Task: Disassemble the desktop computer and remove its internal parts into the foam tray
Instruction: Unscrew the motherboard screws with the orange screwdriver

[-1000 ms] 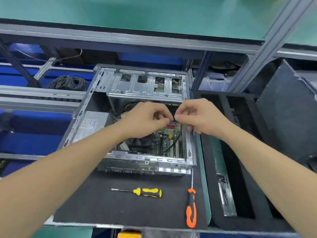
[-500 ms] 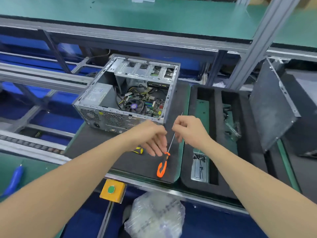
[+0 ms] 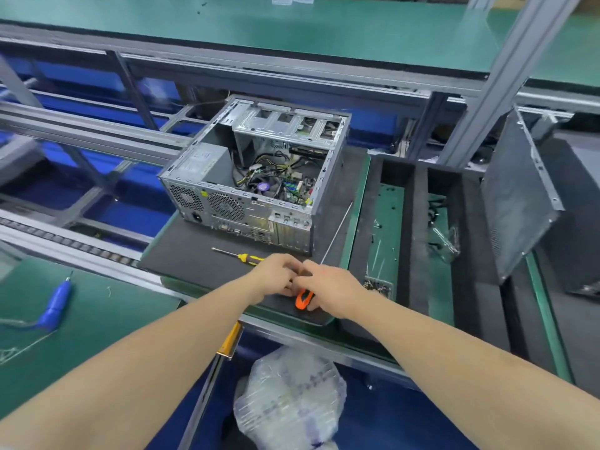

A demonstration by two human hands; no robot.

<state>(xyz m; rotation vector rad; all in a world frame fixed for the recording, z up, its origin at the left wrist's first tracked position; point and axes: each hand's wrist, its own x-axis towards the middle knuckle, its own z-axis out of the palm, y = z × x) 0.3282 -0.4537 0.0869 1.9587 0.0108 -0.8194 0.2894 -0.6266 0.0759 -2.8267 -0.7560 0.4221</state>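
Nearest, below the bench edge, a crumpled clear plastic bag (image 3: 289,397) sits on a blue surface, with a yellow box (image 3: 230,344) on the rail just above it to the left. Farther left, a green mat (image 3: 107,319) carries a blue tool (image 3: 55,306) on its cord.

Both forearms reach over the bench's front edge onto a black foam pad (image 3: 194,264). The left hand (image 3: 276,277) and right hand (image 3: 331,287) meet there, knuckles up. Their fingers are curled and touch tip to tip over the handle of the orange screwdriver (image 3: 303,299), which lies on the pad. Whether either hand grips anything cannot be told.

The screwdriver's long shaft runs away toward the pad's right edge. 1 yellow screwdriver (image 3: 246,257) lies just left of the hands.

Beyond a strip of bare pad stands the desktop computer (image 3: 253,203), its open side up, showing cables and board. The foam tray (image 3: 418,222) lies against the pad's right side, with small parts in its 2 long slots. A grey side panel (image 3: 516,196) leans at its far right. Behind, a green shelf (image 3: 292,30) spans on aluminium posts.
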